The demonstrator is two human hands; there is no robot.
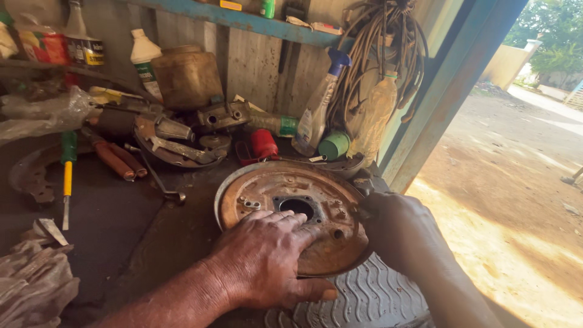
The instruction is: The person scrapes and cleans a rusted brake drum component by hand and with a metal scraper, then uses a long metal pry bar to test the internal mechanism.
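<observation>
1. My left hand (267, 258) lies flat, fingers spread and released, pressing on the rusty brake backing plate (285, 203) near its centre hole.
2. My right hand (398, 231) curls around the plate's right rim; whether its fingers are pinching something there I cannot tell.
3. The plate rests on a worn tyre (370, 297) at the near edge of the dark workbench (115, 212).
4. I judge this a steadying step: one hand bracing, the other working the rim. Any next move calls for firm downward pressure so the plate does not rock.
5. Farther back: a yellow-handled screwdriver (67, 173), red-handled pliers (115, 159), a spray bottle (317, 109), coiled cable (382, 42).
6. Beyond, a corrugated wall, blue shelf (243, 19), and a sunlit dirt yard (504, 182) on the right.
</observation>
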